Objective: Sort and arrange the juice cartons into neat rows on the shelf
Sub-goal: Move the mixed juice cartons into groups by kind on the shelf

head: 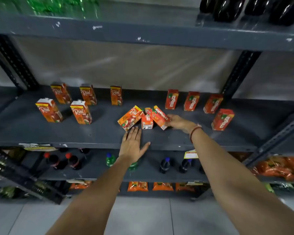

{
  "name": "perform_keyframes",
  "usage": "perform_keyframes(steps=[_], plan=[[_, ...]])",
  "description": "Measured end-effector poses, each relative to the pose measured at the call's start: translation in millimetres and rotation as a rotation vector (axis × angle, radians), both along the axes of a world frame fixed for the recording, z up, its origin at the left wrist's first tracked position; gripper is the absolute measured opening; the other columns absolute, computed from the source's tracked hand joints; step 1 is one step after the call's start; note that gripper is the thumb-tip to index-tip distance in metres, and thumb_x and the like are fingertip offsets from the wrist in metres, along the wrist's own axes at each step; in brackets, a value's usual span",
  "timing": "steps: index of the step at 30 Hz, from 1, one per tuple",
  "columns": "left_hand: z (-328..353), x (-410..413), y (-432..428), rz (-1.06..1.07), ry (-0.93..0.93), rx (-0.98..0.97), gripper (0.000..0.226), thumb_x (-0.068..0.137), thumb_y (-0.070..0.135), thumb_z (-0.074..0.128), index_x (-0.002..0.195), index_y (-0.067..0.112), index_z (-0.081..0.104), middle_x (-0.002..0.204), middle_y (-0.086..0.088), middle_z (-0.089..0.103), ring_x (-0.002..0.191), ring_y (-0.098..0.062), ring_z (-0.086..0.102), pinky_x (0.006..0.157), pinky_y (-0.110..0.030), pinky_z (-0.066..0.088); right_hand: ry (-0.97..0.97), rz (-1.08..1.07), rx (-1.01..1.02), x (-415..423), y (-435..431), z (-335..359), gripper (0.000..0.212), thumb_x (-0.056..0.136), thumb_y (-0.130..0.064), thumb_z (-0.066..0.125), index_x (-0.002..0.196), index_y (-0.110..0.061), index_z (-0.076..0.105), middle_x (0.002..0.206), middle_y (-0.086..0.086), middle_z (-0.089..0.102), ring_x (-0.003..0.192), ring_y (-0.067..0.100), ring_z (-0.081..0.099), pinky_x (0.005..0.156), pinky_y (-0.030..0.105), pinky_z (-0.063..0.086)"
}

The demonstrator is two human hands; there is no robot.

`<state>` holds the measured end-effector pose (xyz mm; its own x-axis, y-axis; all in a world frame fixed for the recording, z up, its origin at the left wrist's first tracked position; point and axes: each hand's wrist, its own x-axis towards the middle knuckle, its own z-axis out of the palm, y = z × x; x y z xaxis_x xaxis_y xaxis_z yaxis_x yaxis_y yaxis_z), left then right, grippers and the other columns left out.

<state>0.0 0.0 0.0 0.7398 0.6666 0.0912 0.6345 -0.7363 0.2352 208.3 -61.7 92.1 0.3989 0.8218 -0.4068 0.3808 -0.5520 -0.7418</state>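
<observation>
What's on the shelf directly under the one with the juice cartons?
Bottles stand on the lower shelf: two dark red-capped bottles, a green bottle and dark blue-capped bottles. The left hand and forearm cover part of that row.

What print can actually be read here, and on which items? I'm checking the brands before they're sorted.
"Real": on the tall orange cartons at left and the tilted carton by the left hand.
"maaza": on the red cartons at right and the tilted one the right hand touches.
Shelf-edge tags, small carton print: too blurred.
</observation>
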Motion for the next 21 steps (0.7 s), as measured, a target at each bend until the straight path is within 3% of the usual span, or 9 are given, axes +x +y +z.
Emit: perform_keyframes(steps=[4, 8, 12, 17, 21], plan=[[-3.5, -0.1, 5.1, -0.015, 0.053, 0.105, 0.087, 0.087, 0.069, 0.02, 0.147, 0.006, 0.016, 0.157, -0.01, 0.019, 0.144, -0.022, 0.012, 0.119, -0.04, 0.008, 0.176, -0.01, 0.022, 13.0, 7.3, 1.9, 0.046, 0.08, 0.003, 0.064, 0.124, 0.002, 0.051, 0.13, 0.021, 0.056, 0.121, 0.031, 0.053, 0.107, 0.038, 0.04], [-8.1, -1.3, 4.9, -0.035, 0.041, 0.138, 0.091, 0.084, 0.072, 0.026, 0.146, 0.005, 0.019, 0.155, -0.012, 0.022, 0.144, -0.023, 0.016, 0.118, -0.041, 0.011, 0.116, 0.055, -0.114, 21.1, 8.9, -12.8, 0.046, 0.072, -0.018, 0.078, 0.113, -0.007, 0.06, 0.117, 0.009, 0.065, 0.11, 0.02, 0.06, 0.098, 0.029, 0.048], [-8.1, -1.6, 3.7, -0.032, 0.046, 0.143, 0.091, 0.084, 0.072, 0.025, 0.146, 0.006, 0.02, 0.155, -0.012, 0.024, 0.143, -0.023, 0.017, 0.118, -0.041, 0.013, 0.159, -0.037, -0.099, 15.8, 12.5, -19.9, 0.05, 0.065, -0.033, 0.082, 0.107, -0.01, 0.064, 0.098, 0.0, 0.068, 0.097, 0.012, 0.061, 0.075, 0.019, 0.049], [-9.3, -3.3, 2.9, -0.023, 0.064, 0.161, 0.092, 0.083, 0.074, 0.02, 0.145, 0.005, 0.021, 0.154, -0.012, 0.026, 0.143, -0.023, 0.02, 0.117, -0.041, 0.014, 0.295, -0.202, 0.018, -0.6, 3.9, -28.9, 0.053, 0.066, -0.017, 0.082, 0.112, -0.003, 0.06, 0.092, 0.002, 0.069, 0.084, 0.011, 0.065, 0.067, 0.018, 0.05], [-10.1, -2.5, 3.9, -0.02, 0.055, 0.179, 0.093, 0.082, 0.074, 0.018, 0.144, 0.005, 0.024, 0.153, -0.013, 0.029, 0.142, -0.024, 0.023, 0.116, -0.042, 0.017, 0.483, -0.345, 0.243, -16.7, -14.6, -40.3, 0.047, 0.07, -0.005, 0.077, 0.111, -0.004, 0.054, 0.106, 0.009, 0.066, 0.085, 0.015, 0.067, 0.075, 0.023, 0.054]])
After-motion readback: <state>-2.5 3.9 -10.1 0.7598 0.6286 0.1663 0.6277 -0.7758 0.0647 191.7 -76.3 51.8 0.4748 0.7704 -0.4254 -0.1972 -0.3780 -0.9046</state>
